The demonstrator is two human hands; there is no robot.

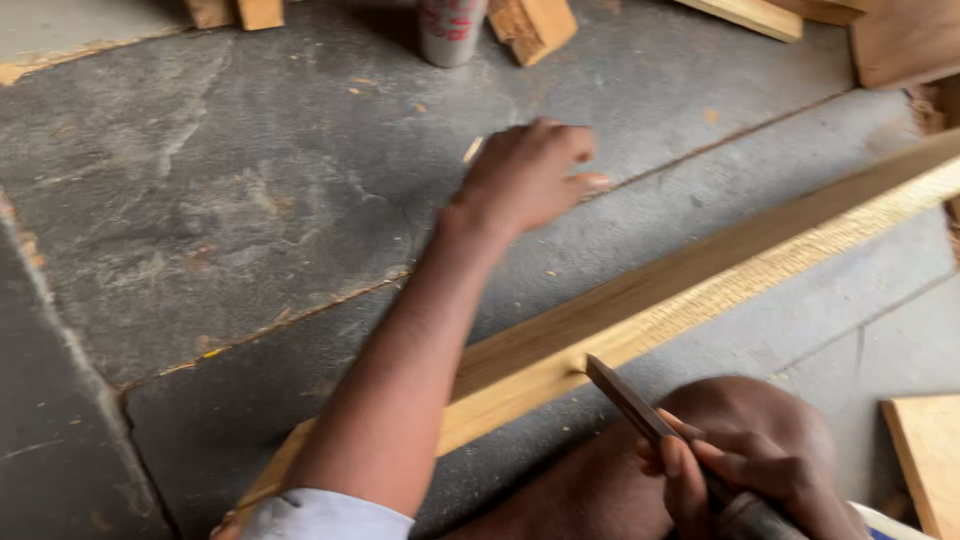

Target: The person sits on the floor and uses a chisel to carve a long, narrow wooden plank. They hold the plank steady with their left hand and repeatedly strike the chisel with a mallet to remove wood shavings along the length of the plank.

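A long wooden plank (700, 270) lies slantwise on the grey stone floor, from bottom left to upper right. My right hand (745, 465), at the bottom right, grips a chisel (630, 400) whose blade tip rests against the plank's near edge. My left hand (530, 175) reaches out over the floor beyond the plank, blurred, fingers loosely curled with nothing visible in them. A small wood sliver (472, 150) lies on the floor just left of that hand. My left forearm crosses over the plank.
A metal can (450, 30) stands at the top centre beside wooden blocks (530, 25). More wood offcuts (235, 12) lie at the top left and boards (900, 40) at the top right. A flat wooden piece (925, 455) lies at the right edge. Sawdust speckles the floor.
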